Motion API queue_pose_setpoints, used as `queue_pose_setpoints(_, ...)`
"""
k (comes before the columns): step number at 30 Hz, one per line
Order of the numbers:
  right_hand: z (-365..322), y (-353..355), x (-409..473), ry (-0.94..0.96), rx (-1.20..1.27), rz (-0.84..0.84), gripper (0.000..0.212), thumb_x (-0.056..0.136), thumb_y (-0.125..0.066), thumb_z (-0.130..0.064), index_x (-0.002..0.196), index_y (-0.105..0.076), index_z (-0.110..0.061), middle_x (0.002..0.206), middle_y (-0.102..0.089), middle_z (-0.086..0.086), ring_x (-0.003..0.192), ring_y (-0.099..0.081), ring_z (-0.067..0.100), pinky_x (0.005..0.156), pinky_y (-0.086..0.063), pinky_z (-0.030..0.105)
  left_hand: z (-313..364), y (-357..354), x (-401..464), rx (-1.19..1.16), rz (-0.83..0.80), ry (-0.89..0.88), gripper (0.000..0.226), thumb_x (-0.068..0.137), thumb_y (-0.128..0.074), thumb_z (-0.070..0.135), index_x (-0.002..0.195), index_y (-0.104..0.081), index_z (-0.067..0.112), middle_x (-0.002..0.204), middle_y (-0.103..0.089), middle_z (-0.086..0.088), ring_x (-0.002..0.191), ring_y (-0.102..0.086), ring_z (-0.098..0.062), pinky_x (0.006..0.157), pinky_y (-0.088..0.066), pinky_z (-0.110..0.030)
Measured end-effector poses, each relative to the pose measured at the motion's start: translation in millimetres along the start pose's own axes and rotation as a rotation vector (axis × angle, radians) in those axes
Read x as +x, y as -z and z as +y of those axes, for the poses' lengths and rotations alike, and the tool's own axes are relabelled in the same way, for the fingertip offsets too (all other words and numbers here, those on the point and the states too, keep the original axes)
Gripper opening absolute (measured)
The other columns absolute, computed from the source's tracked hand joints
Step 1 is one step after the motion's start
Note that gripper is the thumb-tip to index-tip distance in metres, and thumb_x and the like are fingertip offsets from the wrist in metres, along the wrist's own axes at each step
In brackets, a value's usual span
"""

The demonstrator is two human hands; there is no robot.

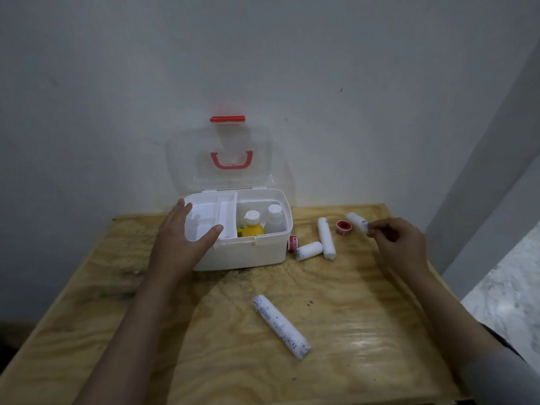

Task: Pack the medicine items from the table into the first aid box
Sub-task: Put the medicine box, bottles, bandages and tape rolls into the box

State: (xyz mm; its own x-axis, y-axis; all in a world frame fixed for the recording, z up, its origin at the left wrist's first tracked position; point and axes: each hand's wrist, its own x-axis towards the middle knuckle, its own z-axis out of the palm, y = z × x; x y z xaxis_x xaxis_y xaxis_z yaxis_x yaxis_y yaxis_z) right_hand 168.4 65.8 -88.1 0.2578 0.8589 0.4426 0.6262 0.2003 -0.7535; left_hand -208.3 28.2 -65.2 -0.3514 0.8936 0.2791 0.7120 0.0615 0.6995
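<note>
The white first aid box [248, 252] stands open at the table's back, its clear lid [222, 159] up against the wall. Inside are a white tray insert [226, 213], a yellow bottle [253, 228] and a clear bottle [275, 219]. My left hand [182, 238] hovers open over the box's left front corner, thumb at the tray's edge. My right hand [400, 244] pinches the end of a white bandage roll [357, 221] at the right. A red tape roll [344, 227], two more bandage rolls [326, 241] [308, 250] and a small red-labelled item [293, 243] lie beside the box. A long roll [280, 325] lies nearer me.
The wooden table [365, 331] is against a white wall. Its right edge drops to a marble floor [508, 290], with a wall corner at the right.
</note>
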Motion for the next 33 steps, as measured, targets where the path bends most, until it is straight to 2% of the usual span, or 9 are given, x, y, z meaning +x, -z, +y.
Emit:
queue_pose_setpoints(6, 7, -4, -29, -0.018, -0.103, -0.034, 0.021, 0.071, -0.053, 0.005, 0.084, -0.057, -0.012, 0.088, -0.062, 0.006, 0.075, -0.056, 0.017, 0.066, -0.046, 0.03, 1, 0, -1, -0.006, 0.003, 0.001, 0.084, 0.073, -0.067, 0.059, 0.144, -0.035, 0.027, 0.158, -0.025, 0.004, 0.141, -0.03, -0.026, 0.108, -0.033, -0.052)
queue_pose_setpoints(9, 6, -11, -29, -0.086, -0.138, -0.043, 0.024, 0.076, -0.065, -0.017, 0.098, -0.055, -0.014, 0.102, -0.058, 0.004, 0.079, -0.056, 0.018, 0.068, -0.047, 0.033, 1, 0, -1, -0.011, 0.003, -0.007, 0.083, 0.073, -0.067, 0.058, 0.144, -0.036, 0.025, 0.158, -0.025, 0.003, 0.141, -0.03, -0.026, 0.108, -0.032, -0.052)
queue_pose_setpoints(11, 4, -17, -27, -0.102, -0.174, -0.051, 0.041, 0.076, -0.068, -0.039, 0.108, -0.053, -0.019, 0.107, -0.055, -0.001, 0.087, -0.057, 0.017, 0.073, -0.05, 0.037, 1, 0, -1, -0.016, 0.006, -0.013, 0.083, 0.074, -0.067, 0.056, 0.144, -0.037, 0.024, 0.158, -0.025, 0.003, 0.142, -0.029, -0.025, 0.109, -0.031, -0.05)
queue_pose_setpoints(13, 3, -23, -24, -0.106, -0.212, -0.057, 0.047, 0.076, -0.068, -0.044, 0.112, -0.053, -0.018, 0.108, -0.058, 0.0, 0.092, -0.057, 0.018, 0.076, -0.052, 0.04, 1, 1, -1, -0.018, 0.011, -0.017, 0.082, 0.074, -0.068, 0.056, 0.144, -0.038, 0.023, 0.158, -0.026, 0.003, 0.142, -0.029, -0.024, 0.109, -0.03, -0.049)
queue_pose_setpoints(17, 0, -28, -19, -0.139, -0.207, -0.031, 0.031, 0.079, -0.061, -0.019, 0.109, -0.057, -0.01, 0.094, -0.067, 0.011, 0.076, -0.058, 0.022, 0.065, -0.047, 0.032, 1, 1, -1, -0.017, 0.009, -0.017, 0.082, 0.074, -0.067, 0.056, 0.143, -0.038, 0.024, 0.158, -0.025, 0.004, 0.142, -0.028, -0.024, 0.11, -0.03, -0.049)
queue_pose_setpoints(20, -3, -24, -20, -0.144, -0.146, 0.054, 0.025, 0.08, -0.059, -0.013, 0.104, -0.06, -0.008, 0.091, -0.067, 0.011, 0.073, -0.056, 0.021, 0.063, -0.041, 0.028, 0, 0, 0, -0.024, 0.008, -0.022, 0.082, 0.074, -0.068, 0.056, 0.143, -0.038, 0.023, 0.158, -0.026, 0.003, 0.142, -0.029, -0.024, 0.109, -0.03, -0.049)
queue_pose_setpoints(24, -12, -25, -28, -0.016, -0.071, 0.092, 0.019, 0.08, -0.061, -0.013, 0.099, -0.065, -0.013, 0.089, -0.065, 0.007, 0.075, -0.057, 0.02, 0.066, -0.043, 0.028, 1, -1, -1, -0.021, 0.015, -0.015, 0.082, 0.074, -0.068, 0.055, 0.143, -0.039, 0.023, 0.157, -0.026, 0.003, 0.141, -0.03, -0.025, 0.109, -0.031, -0.05)
queue_pose_setpoints(29, -17, -41, -38, 0.037, -0.139, -0.108, 0.018, 0.083, -0.062, -0.019, 0.099, -0.072, -0.019, 0.085, -0.063, 0.01, 0.075, -0.058, 0.021, 0.06, -0.036, 0.021, 2, 1, -2, -0.031, 0.027, -0.027, 0.08, 0.075, -0.069, 0.053, 0.142, -0.04, 0.021, 0.157, -0.027, 0.003, 0.142, -0.029, -0.024, 0.109, -0.031, -0.049)
queue_pose_setpoints(33, -22, -50, -39, 0.0, -0.23, -0.181, 0.03, 0.079, -0.067, -0.037, 0.105, -0.069, -0.021, 0.091, -0.06, 0.007, 0.084, -0.059, 0.021, 0.067, -0.044, 0.029, 1, 0, -2, -0.031, 0.021, -0.018, 0.08, 0.074, -0.069, 0.054, 0.142, -0.039, 0.023, 0.157, -0.027, 0.003, 0.142, -0.029, -0.024, 0.109, -0.032, -0.05)
